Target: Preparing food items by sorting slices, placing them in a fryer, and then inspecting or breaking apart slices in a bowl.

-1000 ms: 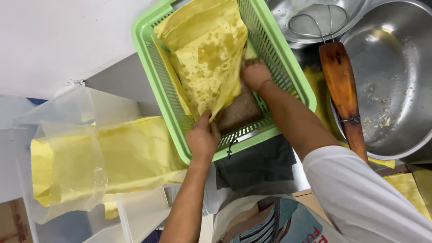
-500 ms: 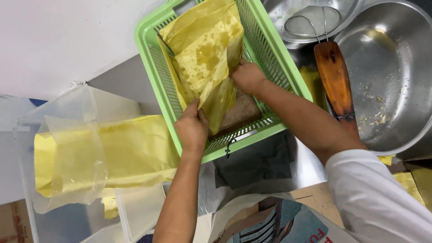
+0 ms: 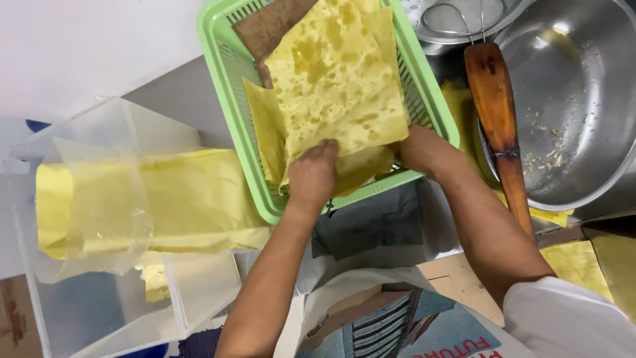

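Observation:
A light green slotted plastic basket holds a stack of thin yellow sheets with brown speckles. My left hand presses on the near left corner of the top sheet, fingers on it. My right hand grips the near right edge of the same stack, partly hidden under the sheets. A brown sheet pokes out at the far side of the basket.
Left of the basket a clear plastic container holds yellow sheets wrapped in clear film. At the right stands a large steel bowl with a wooden paddle on its rim. A wire strainer sits behind.
The sheet that stood tilted in the basket has come down flatter. Both hands moved to its near edge, and the view shifted closer to the basket.

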